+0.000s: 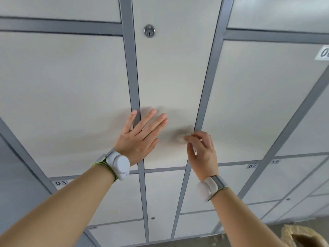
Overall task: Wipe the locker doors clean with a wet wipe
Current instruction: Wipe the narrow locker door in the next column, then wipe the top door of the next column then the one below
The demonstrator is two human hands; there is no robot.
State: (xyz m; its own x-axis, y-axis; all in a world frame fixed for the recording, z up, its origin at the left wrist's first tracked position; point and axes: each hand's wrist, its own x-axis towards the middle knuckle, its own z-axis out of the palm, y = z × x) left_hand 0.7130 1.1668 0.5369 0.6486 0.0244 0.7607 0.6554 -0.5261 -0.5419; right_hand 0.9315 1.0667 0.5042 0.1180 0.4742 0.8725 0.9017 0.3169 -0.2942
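Off-task items I can see from my station

Measuring from the grip of the right hand [200,150]: a brown cardboard box [302,236] sits far down-right on the grey floor [210,242]. Number label 07 [252,165] is just below-right, with 19 [275,161] beyond it. 03 [60,183] is well down-left, and a round keyhole lock [149,30] is high above, slightly left.

A grey, speckled concrete floor [204,243] is carrying the bank of pale grey metal lockers [71,86] standing on it. An open, crumpled brown paper bag [295,232] is sitting on it at the lower right.
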